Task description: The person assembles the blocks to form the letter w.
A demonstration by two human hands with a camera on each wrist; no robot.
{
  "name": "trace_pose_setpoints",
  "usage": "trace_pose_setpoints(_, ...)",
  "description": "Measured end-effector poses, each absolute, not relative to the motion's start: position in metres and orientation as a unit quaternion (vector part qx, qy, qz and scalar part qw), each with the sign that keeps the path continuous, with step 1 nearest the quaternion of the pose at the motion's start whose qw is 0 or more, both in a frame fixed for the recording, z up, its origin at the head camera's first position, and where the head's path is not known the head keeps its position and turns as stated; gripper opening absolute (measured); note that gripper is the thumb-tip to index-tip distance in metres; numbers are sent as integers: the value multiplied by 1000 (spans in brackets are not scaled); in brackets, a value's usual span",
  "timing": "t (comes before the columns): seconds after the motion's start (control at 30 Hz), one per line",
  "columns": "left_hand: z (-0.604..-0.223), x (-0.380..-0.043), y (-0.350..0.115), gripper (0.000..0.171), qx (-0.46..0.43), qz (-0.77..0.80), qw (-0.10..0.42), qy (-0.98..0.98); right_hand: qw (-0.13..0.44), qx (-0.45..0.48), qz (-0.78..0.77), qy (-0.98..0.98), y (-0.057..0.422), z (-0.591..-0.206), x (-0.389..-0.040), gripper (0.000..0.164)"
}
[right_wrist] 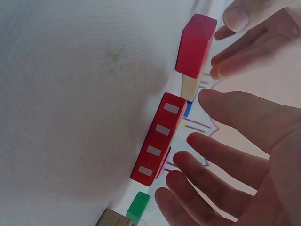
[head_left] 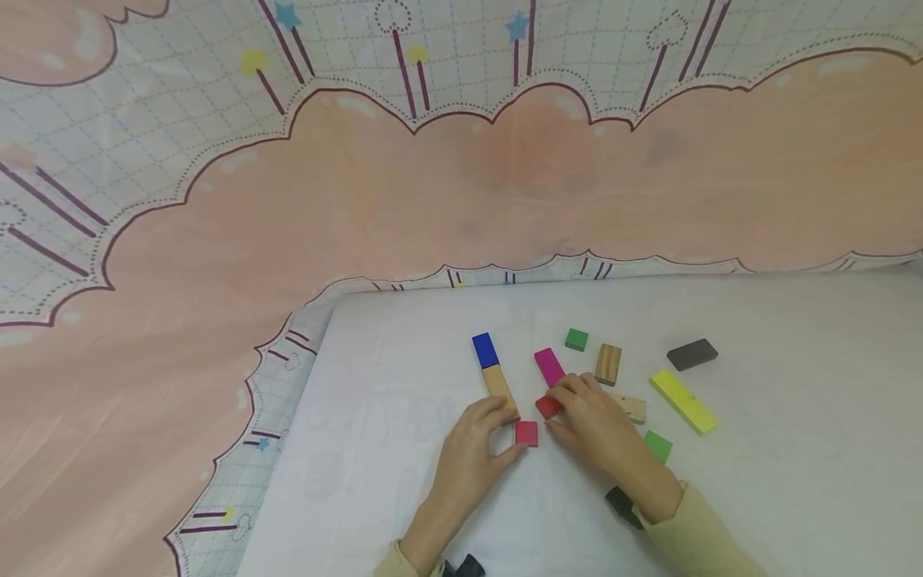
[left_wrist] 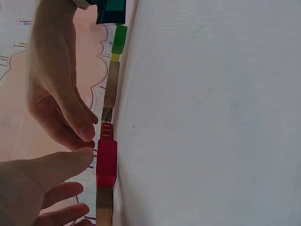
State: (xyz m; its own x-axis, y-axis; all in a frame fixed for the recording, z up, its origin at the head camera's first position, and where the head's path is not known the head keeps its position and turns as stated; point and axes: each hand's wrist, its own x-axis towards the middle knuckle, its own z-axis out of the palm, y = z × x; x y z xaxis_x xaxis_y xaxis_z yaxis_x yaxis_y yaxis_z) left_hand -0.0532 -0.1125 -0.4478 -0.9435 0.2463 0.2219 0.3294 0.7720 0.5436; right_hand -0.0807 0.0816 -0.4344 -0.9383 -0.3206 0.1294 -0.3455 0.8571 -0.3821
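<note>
L hand [head_left: 469, 449] arcs about the crimson block [head_left: 526, 433], thumb & fingertips apart, no grip; contact unclear. R hand [head_left: 607, 421], just right of crimson, is nearer the red block [right_wrist: 160, 140]: fingers loosely spread, nothing held. Red block lies fwd-right of crimson, long axis approx. L-R. Matls: matte white table [head_left: 360, 481] under crimson; slim plain-wood block [head_left: 496, 381] beyond it; red painted w/ white rectangles; crimson smooth, squarish top.
</note>
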Motion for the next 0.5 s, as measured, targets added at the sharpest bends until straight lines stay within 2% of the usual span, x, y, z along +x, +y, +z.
trace_pose_setpoints(0.5, -449, -58, -112, 36, -165, -271, 49, -947, 31, 170, 204, -964, 80, -438, -83, 38)
